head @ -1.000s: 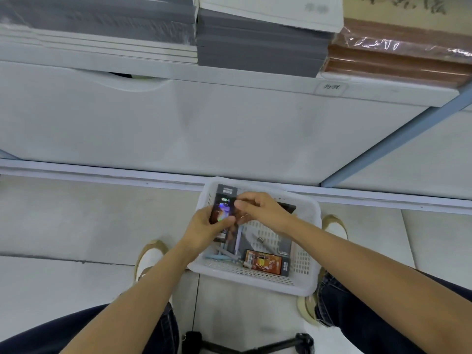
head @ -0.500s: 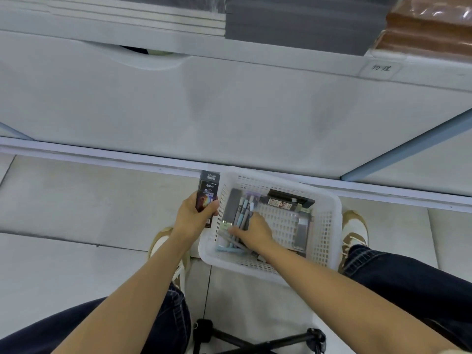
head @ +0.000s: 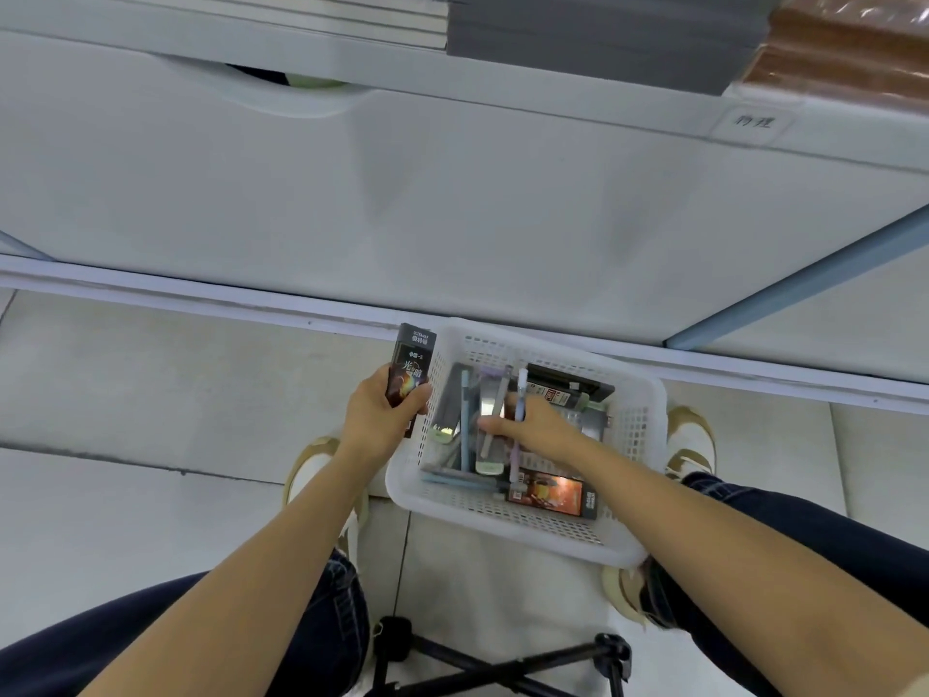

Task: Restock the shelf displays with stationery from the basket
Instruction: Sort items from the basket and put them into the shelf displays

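- Pale tiled floor [head: 151, 394] below white shelving [head: 452, 193]; white perforated plastic basket [head: 648, 445] holding loose pens, packs.
- Left hand [head: 377, 420] clasping dark printed pen box [head: 409, 379] beside basket.
- Right hand [head: 535, 425] pinching lilac pen [head: 521, 394]: light, stiff, slippery; best gripped mid-barrel.

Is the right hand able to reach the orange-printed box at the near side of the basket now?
Probably yes: the right hand is already inside the basket, and the orange-printed box lies uncovered just beside it.

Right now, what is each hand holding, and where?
Left hand grips a dark box by its lower end. Right hand pinches a pale pen mid-barrel, inside the basket.
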Demonstrator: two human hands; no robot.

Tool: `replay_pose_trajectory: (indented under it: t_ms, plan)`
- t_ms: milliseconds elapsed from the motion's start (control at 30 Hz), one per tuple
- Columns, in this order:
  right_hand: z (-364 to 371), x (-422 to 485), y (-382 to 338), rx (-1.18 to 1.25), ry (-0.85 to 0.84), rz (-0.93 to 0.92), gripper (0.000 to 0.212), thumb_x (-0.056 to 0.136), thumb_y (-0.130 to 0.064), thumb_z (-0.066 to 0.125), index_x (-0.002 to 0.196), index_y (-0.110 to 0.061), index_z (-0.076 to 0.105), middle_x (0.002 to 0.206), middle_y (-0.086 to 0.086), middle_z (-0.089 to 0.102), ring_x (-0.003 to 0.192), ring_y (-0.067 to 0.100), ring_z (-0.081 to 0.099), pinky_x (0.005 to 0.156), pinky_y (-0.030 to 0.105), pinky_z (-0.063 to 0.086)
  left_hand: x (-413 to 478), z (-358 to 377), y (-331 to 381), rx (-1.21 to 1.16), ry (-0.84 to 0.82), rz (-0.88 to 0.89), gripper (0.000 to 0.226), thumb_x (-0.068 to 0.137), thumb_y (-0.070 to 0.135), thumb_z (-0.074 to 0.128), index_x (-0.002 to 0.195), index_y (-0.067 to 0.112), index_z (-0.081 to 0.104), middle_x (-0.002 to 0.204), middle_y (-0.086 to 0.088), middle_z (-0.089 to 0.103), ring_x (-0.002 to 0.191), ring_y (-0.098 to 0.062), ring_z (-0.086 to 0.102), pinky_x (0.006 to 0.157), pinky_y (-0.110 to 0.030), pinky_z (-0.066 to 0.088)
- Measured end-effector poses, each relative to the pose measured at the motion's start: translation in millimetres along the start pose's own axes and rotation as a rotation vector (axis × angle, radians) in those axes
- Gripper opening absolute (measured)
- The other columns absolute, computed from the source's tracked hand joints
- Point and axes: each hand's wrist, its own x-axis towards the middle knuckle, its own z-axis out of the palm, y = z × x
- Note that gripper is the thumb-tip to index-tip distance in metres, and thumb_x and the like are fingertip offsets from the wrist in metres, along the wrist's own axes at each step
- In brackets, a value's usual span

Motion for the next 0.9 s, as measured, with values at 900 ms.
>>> replay_pose_trajectory:
  t_ms: [900]
  plan:
    - [-57.5, -69.8, -113.3, 0.258, 0.167, -0.316, 0.016, 0.100, -0.010, 0.049, 0.103, -0.006, 0.064, 0.077, 0.006, 0.058, 0.043, 0.006, 0.037, 0.043, 0.016, 0.032, -41.5, 0.1, 100.2, -0.453, -0.405, -0.133, 0.020, 0.080, -0.005, 0.070, 0.098, 0.001, 0.068, 0.093, -0.014, 0.073, 0.082, -0.024, 0.070, 0.062, -0.024, 0.054]
